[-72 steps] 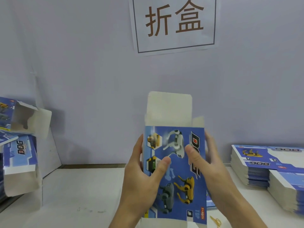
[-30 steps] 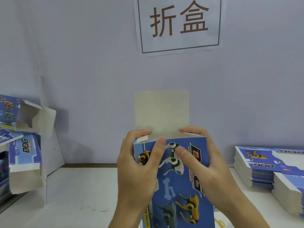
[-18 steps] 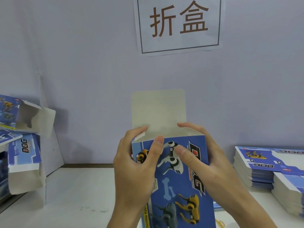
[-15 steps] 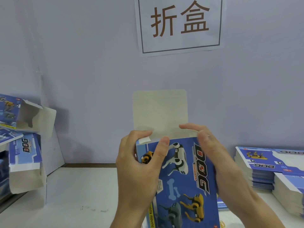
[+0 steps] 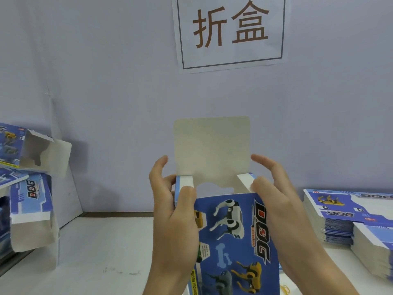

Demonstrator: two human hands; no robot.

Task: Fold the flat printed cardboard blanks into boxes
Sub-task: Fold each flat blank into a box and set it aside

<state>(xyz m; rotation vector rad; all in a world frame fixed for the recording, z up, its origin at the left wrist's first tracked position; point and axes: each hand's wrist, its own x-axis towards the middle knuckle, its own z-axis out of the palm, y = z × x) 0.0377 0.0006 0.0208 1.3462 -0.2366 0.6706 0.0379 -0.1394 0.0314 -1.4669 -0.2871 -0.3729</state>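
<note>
Both hands, left [image 5: 172, 211] and right [image 5: 274, 201], pinch the box [image 5: 234, 235] at its side flaps, probably so the lid [image 5: 211, 150] can close.

left hand [image 5: 173, 211] — thumb pinching, right hand [image 5: 276, 201] likewise

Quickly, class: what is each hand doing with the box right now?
Left hand: grips the box at its left edge, thumb pressing the left side flap.
Right hand: holds the box's right edge, thumb on the right side flap.

Even, soft indoor light (faint shadows), slightly blurred edges
</note>
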